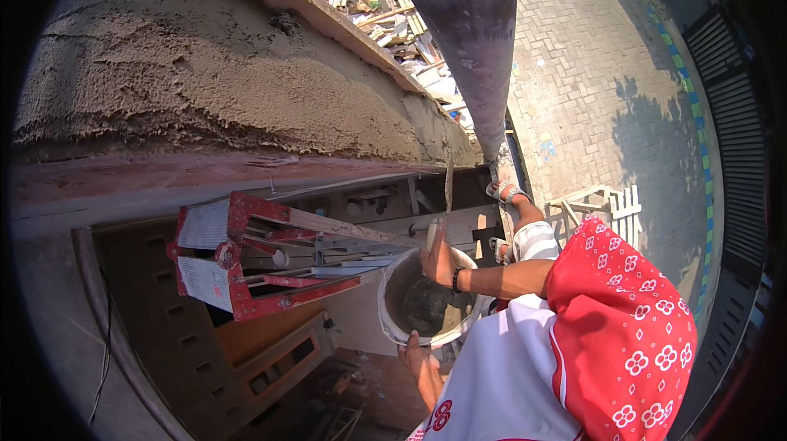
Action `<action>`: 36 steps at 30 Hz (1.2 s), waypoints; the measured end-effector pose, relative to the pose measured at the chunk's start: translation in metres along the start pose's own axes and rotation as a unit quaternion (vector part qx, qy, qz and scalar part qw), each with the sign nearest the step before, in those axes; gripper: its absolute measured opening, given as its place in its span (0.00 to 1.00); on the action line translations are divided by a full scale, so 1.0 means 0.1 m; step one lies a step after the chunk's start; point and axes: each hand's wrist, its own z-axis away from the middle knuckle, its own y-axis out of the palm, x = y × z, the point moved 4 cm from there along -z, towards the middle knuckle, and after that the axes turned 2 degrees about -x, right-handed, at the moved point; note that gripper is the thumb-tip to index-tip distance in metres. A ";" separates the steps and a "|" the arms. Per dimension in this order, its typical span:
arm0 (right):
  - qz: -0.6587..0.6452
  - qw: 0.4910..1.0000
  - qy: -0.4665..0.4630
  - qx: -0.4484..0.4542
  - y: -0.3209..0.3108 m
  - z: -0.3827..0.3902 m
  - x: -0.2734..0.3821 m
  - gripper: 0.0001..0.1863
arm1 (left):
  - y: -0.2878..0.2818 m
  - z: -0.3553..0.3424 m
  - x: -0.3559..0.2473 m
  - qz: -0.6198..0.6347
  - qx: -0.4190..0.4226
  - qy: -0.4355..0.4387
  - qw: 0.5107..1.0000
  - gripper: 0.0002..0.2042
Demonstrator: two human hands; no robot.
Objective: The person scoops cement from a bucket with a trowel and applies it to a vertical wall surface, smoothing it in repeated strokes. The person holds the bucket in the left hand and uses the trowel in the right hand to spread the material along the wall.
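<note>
- Red-and-white short-sleeved shirt, its red sleeve printed with white four-petalled flowers, fills the lower right, nearest the camera.
- Thick dark cylindrical pole looms at the top, narrowing as it runs downward.
- Right hand, with a black beaded bracelet at its wrist, is raised above the bucket; its grip is clenched around a slim tool with a pale handle and a narrow grey blade, which points away from the body.
- Left hand is at the near side of the bucket, its grip grasping the rim.
- Round whitish plastic bucket sits between the two hands, in front of the body; what supports it cannot be told.
- Wet dark-grey mortar lies inside the bucket.
- Red metal stepladder with pale ridged plates stands just left of the bucket.
- Rough tan-brown plastered surface stretches across the upper left.
- Two sandalled feet show beyond the right forearm.
- Pale wooden slatted frame stands on grey paving below, with a dark ribbed gate at the far right.
</note>
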 end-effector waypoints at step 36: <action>-0.274 0.947 0.085 -0.145 0.62 -1.00 0.10 0.20 | -0.29 -0.10 0.32 -0.066 0.026 0.113 0.991 0.25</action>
